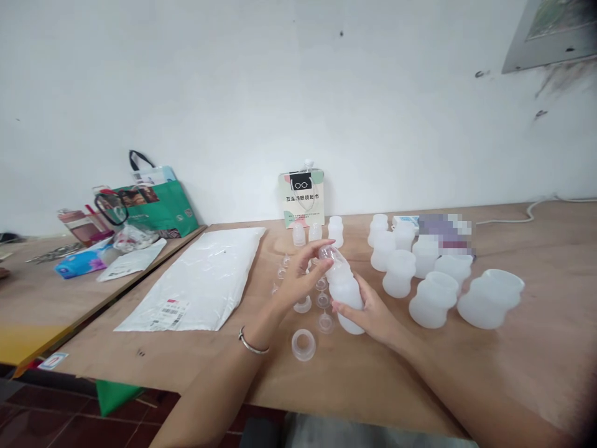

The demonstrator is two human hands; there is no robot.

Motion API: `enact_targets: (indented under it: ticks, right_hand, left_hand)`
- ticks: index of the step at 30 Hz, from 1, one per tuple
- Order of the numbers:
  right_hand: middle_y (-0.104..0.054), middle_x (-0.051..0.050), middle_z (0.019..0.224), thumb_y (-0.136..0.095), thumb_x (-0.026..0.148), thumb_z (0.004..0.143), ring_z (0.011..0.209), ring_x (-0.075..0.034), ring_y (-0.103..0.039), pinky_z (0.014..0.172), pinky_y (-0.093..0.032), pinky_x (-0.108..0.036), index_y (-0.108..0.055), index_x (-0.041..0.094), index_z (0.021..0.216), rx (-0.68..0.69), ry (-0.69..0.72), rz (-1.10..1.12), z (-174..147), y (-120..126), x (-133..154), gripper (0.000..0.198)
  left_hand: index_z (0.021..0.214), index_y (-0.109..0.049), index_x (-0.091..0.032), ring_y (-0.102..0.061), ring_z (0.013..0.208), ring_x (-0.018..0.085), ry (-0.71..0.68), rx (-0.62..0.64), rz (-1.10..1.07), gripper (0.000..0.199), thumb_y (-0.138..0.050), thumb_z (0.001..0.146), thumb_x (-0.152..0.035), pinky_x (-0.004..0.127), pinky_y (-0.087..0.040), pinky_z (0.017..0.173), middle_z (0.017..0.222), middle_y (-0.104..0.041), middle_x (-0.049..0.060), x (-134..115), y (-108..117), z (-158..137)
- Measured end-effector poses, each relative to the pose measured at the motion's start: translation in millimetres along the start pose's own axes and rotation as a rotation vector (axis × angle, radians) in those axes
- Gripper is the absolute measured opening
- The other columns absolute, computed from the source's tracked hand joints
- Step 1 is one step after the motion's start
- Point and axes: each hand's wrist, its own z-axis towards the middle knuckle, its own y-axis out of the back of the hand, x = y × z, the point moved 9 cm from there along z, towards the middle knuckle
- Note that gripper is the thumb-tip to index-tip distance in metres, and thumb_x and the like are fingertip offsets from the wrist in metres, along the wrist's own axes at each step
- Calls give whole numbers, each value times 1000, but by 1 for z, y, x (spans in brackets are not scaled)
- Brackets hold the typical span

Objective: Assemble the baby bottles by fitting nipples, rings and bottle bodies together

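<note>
My right hand [370,314] wraps around the lower body of a frosted white baby bottle [344,289], which leans to the upper left above the table. My left hand [303,277] grips the clear dome cap [330,254] at the bottle's top, fingers and thumb curled round it. Whether the cap sits fully on the bottle cannot be made out. Below the hands lie a translucent screw ring [303,345] and several clear nipples [325,321], some partly hidden by my left hand. To the right stand several open frosted bottles [433,300].
A white plastic mailer [200,274] lies left on the wooden table [186,367]. A paper bag [301,202] leans on the wall, with clear caps [299,234] and another bottle [335,231] before it. A green bag [170,208] stands on the left table. A cable [508,219] runs back right.
</note>
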Motion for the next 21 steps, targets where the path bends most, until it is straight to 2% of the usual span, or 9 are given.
enact_targets:
  ticks: [4, 9, 13, 17, 21]
  right_hand:
    - [-63, -4, 91, -62, 38, 71, 81, -20, -60, 68, -48, -33, -46, 22, 111, -43, 23, -84, -1, 2, 3, 46]
    - [-62, -3, 94, -61, 37, 73, 82, -19, -58, 71, -47, -33, -45, 22, 113, -63, 59, -154, -4, 4, 11, 45]
    - [-62, -3, 94, -60, 37, 73, 83, -19, -58, 72, -47, -33, -46, 23, 113, -54, 67, -176, -5, 4, 17, 44]
    - [-62, -4, 97, -60, 37, 74, 84, -21, -59, 73, -47, -34, -43, 23, 117, -33, 66, -169, -5, 3, 16, 49]
    - [-60, -6, 107, -61, 37, 73, 94, -23, -57, 77, -47, -36, -42, 23, 120, -15, 73, -201, -3, 3, 11, 53]
  left_hand:
    - [116, -54, -24, -53, 105, 19, -34, 26, 13, 37, -55, 79, -30, 34, -38, 94, 116, -58, 5, 6, -6, -6]
    - [114, -56, -22, -55, 102, 19, 33, 9, -18, 37, -57, 77, -29, 34, -40, 92, 114, -60, 5, 11, -10, -12]
    - [113, -57, -22, -55, 104, 19, 13, -35, -73, 37, -58, 77, -28, 33, -41, 92, 114, -61, 5, 10, -9, -14]
    - [116, -55, -23, -53, 107, 19, -6, 6, -41, 38, -57, 78, -28, 33, -41, 93, 117, -59, 5, 6, -11, -15]
    - [117, -54, -23, -52, 109, 19, -32, 19, -7, 39, -57, 78, -27, 34, -39, 96, 119, -58, 5, 1, -9, -19]
